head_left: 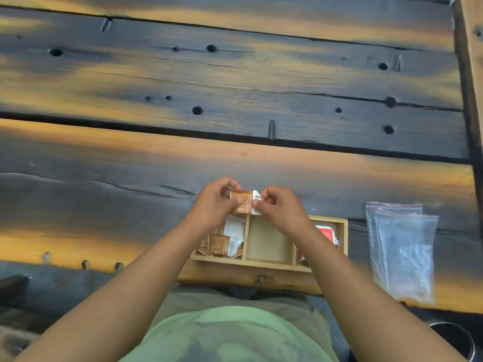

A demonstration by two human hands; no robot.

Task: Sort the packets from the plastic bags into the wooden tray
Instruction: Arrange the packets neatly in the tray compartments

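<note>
A small brown and white packet is held above the far edge of the wooden tray. My left hand pinches its left side and my right hand pinches its right end. The tray has three compartments. Several brown packets lie in the left one, the middle one holds nothing, and red packets lie in the right one, partly hidden by my right forearm. Two clear plastic bags lie flat to the right of the tray.
The tray stands near the front edge of a dark, scorched wooden plank table with holes and gaps. A raised wooden beam runs along the right side. A round dark container sits low at the bottom right.
</note>
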